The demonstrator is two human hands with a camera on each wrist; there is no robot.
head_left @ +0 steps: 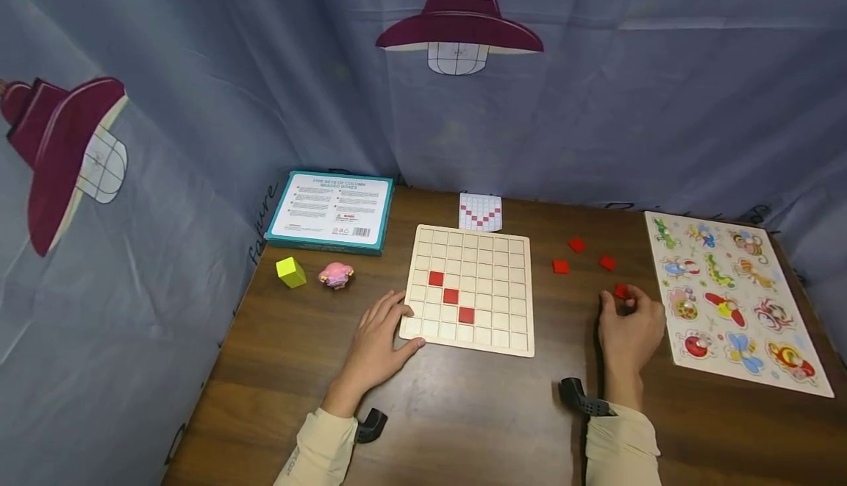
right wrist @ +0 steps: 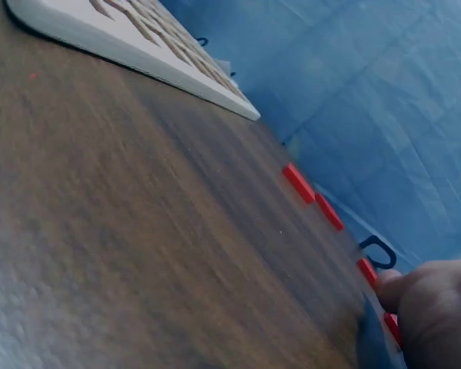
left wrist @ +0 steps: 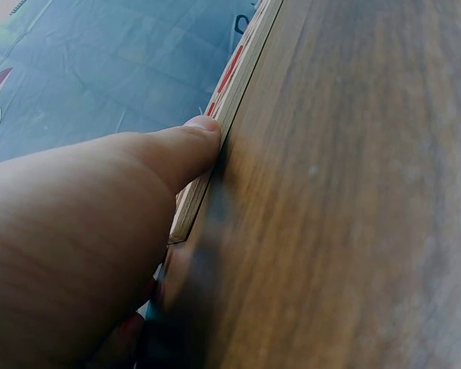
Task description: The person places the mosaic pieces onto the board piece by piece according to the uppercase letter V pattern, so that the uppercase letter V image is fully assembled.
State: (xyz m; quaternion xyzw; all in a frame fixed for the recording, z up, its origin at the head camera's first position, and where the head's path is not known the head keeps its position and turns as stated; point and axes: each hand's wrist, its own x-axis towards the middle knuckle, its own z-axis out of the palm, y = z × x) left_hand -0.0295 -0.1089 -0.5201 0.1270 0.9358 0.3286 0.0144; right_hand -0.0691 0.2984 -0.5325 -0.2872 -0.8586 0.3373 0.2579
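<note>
A square wooden grid board (head_left: 492, 345) lies on the table, with red square tiles (head_left: 451, 296) set in 3 of its cells on a diagonal. My left hand (head_left: 377, 342) rests at the board's lower left corner, fingers on its left edge and thumb at its near edge. The thumb (left wrist: 192, 142) touches that edge in the left wrist view. Over on the right, my right hand (head_left: 631, 331) reaches a loose red tile (head_left: 622, 291), with index fingertip at it and thumb apart to the left. Several more loose red tiles (head_left: 560, 267) lie beyond that hand.
Behind the board stands a small pattern card (head_left: 481, 212) with red squares in a V. A teal-edged box (head_left: 324, 210), a yellow block (head_left: 291, 272) and a pink toy figure (head_left: 336, 275) sit at the left. An animal picture board (head_left: 734, 302) lies at the right.
</note>
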